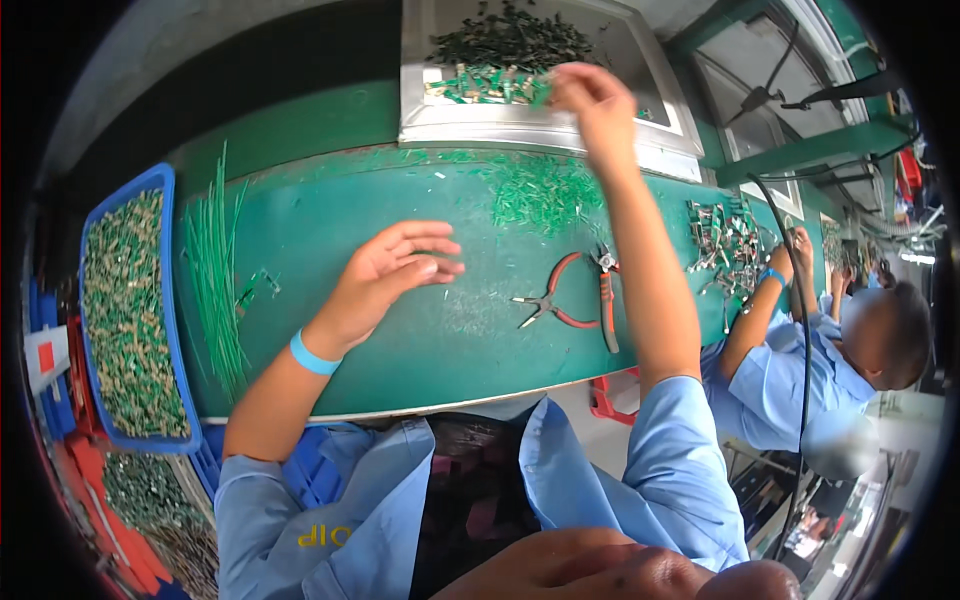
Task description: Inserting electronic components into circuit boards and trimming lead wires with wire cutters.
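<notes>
My left hand (395, 263) hovers over the green mat (340, 215), fingers apart and nothing in them. My right hand (598, 98) is reached out over the metal tray (550, 139), its thumb and fingers drawn together; whatever they hold is too small to make out. Inside the tray, small green boards (480, 88) lie in front of a heap of dark small pieces (510, 38). Below my right hand, short green offcuts (545, 195) are scattered on the mat. Red-handled pliers (545, 302) lie with jaws spread, beside red-handled cutters (607, 300).
Long thin green strips (213, 270) lie at the left, by a blue bin (175, 330) full of small green-and-tan pieces. Small boards with metal parts (725, 240) are piled at the right. There a co-worker (790, 350) in a blue shirt works at the bench. A black cable (806, 330) hangs between us.
</notes>
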